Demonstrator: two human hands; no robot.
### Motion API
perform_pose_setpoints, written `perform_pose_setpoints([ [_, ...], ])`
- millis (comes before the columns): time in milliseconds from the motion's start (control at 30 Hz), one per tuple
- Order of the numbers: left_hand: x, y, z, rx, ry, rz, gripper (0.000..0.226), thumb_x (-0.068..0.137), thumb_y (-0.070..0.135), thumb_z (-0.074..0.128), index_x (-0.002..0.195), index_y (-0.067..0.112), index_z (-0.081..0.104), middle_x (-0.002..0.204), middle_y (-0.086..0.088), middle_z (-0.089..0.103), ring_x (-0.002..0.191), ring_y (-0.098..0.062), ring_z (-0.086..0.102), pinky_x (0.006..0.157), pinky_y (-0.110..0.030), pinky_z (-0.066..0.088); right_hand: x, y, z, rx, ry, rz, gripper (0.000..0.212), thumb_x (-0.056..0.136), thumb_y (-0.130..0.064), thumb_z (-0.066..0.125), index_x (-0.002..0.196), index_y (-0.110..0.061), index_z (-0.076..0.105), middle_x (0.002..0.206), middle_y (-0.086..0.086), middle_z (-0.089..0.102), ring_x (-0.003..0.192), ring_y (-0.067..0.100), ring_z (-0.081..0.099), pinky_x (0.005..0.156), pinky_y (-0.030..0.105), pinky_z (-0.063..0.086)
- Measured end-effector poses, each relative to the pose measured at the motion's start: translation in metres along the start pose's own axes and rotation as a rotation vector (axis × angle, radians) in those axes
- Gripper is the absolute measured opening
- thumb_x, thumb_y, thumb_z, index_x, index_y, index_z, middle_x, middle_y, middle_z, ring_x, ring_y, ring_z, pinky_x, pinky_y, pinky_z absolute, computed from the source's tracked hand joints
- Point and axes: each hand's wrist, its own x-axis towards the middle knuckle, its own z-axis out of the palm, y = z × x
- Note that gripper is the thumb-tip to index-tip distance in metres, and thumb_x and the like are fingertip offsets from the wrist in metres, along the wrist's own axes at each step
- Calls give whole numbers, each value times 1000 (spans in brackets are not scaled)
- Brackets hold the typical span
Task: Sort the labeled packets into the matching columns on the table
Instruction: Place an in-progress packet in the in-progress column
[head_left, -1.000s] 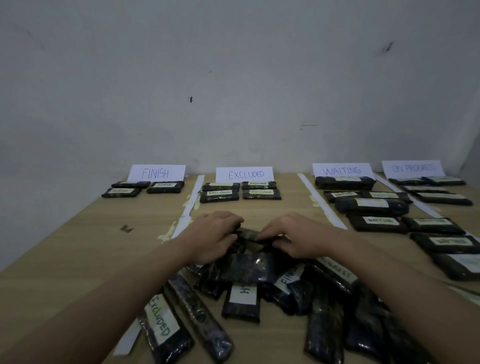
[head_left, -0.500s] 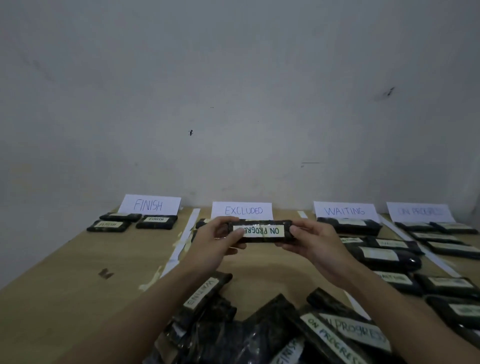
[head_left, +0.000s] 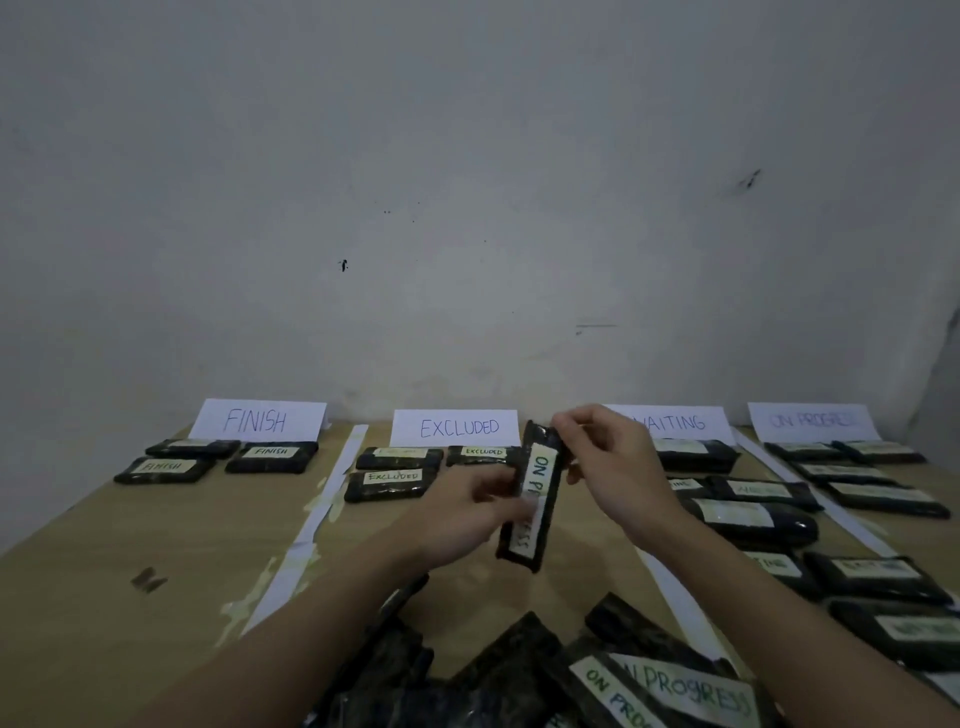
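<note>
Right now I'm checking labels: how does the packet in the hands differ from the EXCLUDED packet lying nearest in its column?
The held ON PROGRESS packet is lifted and stands nearly on end between both hands; the EXCLUDED packet lies flat on the table. Their labels read differently. Both are dark wrapped packets with pale labels.

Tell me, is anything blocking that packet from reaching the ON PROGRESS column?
Nothing visible blocks it in the air. Both hands, left and right, hold the ON PROGRESS packet above the table; it must pass over the WAITING column to reach the ON PROGRESS sign.
</note>
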Motion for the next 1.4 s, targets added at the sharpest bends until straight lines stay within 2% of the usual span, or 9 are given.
perform_pose_setpoints([
  [133, 20, 16, 18, -140, 145, 28, 17, 87, 15, 60, 103, 14, 66, 98, -5, 70, 87, -16, 66, 64, -20, 51, 4, -5, -8, -129, 48, -149, 12, 89, -21, 57, 81, -19, 66, 73, -4, 66, 64, 8, 60, 61, 27, 51],
  [333, 45, 38, 48, -550, 231, -82, 11, 86, 4, 59, 96, 1, 61, 81, -7, 67, 63, -10, 67, 58, -26, 58, -13, 15, -46, -586, 70, -346, 38, 81, -24, 66, 116, -16, 57, 102, -2, 58, 88, 11, 57, 78, 29, 51],
  [467, 68, 50, 90, -554, 158, -115, 3, 85, 3, 60, 85, 5, 62, 76, -7, 67, 64, -14, 66, 59, -24, 58, -24, 32, -84, -892, 133, -441, 40, 75, -26, 71, 111, -12, 61, 100, 4, 64, 91, 23, 59, 76, 39, 52],
  [733, 126, 76, 192, -509, -34, -89, 22, 82, 6, 65, 103, 0, 62, 98, -16, 70, 82, -22, 69, 68, -24, 59, -24, 54, -192, -1015, 216, -287, 41, 76, -15, 70, 116, -10, 59, 108, 9, 64, 98, 29, 57, 82, 41, 50],
  [900, 158, 88, 255, -150, -138, 57, 16, 80, 17, 69, 93, 16, 60, 95, -3, 68, 86, -15, 64, 77, -26, 53, -18, 85, -268, -1110, 225, -206, 39, 75, -6, 69, 113, -6, 61, 107, 12, 64, 98, 34, 58, 76, 42, 51],
  [967, 170, 90, 279, 1, -180, 129, 28, 80, 18, 68, 105, 15, 54, 99, 1, 63, 90, -13, 60, 75, -20, 49, -13, 101, -300, -1156, 187, -182, 41, 73, 0, 68, 113, -4, 61, 110, 14, 64, 100, 34, 59, 80, 40, 50],
  [1100, 192, 95, 317, 394, -289, 336, 53, 87, 26, 58, 132, 12, 35, 130, -2, 46, 124, -20, 43, 97, -27, 37, 11, 133, -368, -1202, 173, -79, 44, 79, 5, 57, 121, -5, 56, 124, 11, 56, 109, 32, 54, 86, 40, 47],
  [1233, 220, 96, 343, 886, -355, 587, 59, 93, 37, 42, 142, 14, 20, 148, -5, 29, 135, -21, 28, 111, -37, 26, 46, 172, -424, -1245, 156, 30, 43, 82, 8, 50, 123, -5, 54, 128, 12, 53, 112, 32, 52, 88, 40, 44],
  [1400, 245, 90, 361, 1029, -382, 697, 52, 95, 42, 31, 140, 15, 26, 146, -1, 30, 136, -16, 23, 114, -34, 15, 91, 218, -458, -1205, 89, 156, 47, 77, 7, 52, 121, -6, 56, 125, 14, 54, 112, 31, 51, 93, 38, 43],
])
